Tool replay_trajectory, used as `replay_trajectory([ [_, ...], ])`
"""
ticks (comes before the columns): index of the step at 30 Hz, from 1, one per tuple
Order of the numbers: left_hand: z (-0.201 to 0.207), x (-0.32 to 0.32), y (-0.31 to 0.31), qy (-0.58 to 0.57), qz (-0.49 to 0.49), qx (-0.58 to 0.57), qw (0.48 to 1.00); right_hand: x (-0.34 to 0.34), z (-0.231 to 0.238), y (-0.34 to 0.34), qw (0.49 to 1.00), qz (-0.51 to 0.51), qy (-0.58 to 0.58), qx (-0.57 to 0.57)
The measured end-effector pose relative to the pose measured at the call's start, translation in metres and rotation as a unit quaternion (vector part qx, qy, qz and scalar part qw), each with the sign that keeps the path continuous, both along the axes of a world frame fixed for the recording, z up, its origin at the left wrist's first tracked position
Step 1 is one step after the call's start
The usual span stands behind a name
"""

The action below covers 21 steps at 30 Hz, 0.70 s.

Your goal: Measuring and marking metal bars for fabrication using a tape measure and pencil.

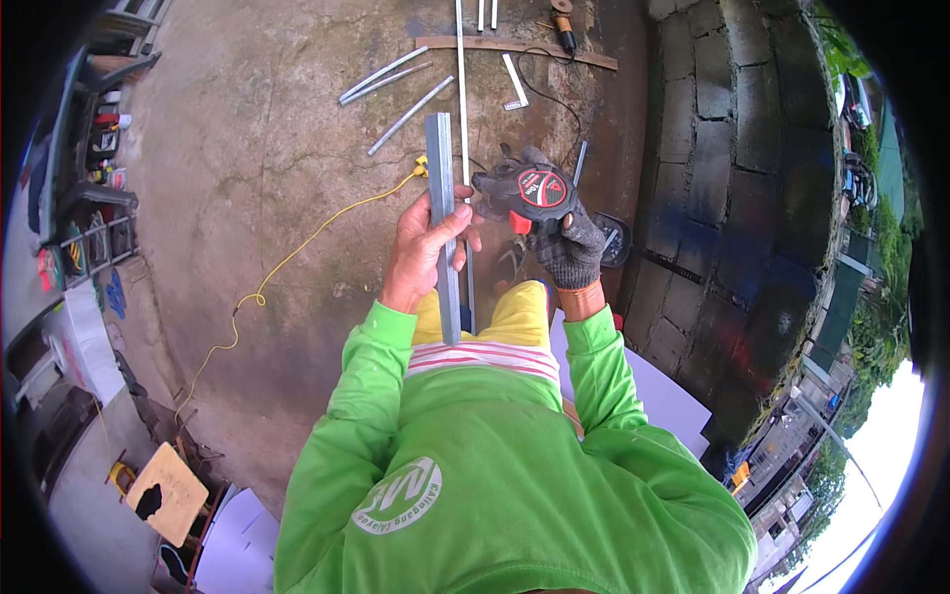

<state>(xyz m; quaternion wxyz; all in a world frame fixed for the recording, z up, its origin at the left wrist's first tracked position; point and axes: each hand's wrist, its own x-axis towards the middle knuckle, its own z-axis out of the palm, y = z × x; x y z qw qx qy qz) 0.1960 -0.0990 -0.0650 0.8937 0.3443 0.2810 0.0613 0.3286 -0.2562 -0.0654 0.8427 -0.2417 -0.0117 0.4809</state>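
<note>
My bare left hand [418, 253] is closed around a short grey metal bar [441, 163], which stands lengthwise in front of my body. The thumb lies across the bar's face and the fingertips show past its right side. In a dark knitted glove, my right hand [577, 249] grips a black tape measure [534, 191] with a red round label and a red button. The tape measure's front points toward the bar, close to my left fingertips. Whether any blade is pulled out I cannot tell.
Several cut metal pieces [411, 116] and a long thin metal bar [461, 79] lie on the concrete floor. Beyond them are a wooden plank [584, 56] and a corded power tool [564, 30]. A yellow extension cord [297, 252] runs along the left. A block wall [708, 178] rises at right.
</note>
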Motion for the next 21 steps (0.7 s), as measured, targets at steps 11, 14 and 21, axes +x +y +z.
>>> replay_trajectory([
  [11, 0.092, 0.057, -0.018, -0.032, 0.049, 0.099, 0.993, 0.046, 0.086, -0.006, 0.975, 0.021, -0.18, -0.127],
  [14, 0.099, 0.075, -0.027, -0.031, 0.027, 0.109, 0.993, 0.062, 0.097, -0.03, 0.955, 0.049, -0.261, -0.134],
  [21, 0.106, 0.107, -0.052, -0.012, -0.068, 0.174, 0.982, 0.076, 0.1, -0.066, 0.854, 0.112, -0.459, -0.216],
])
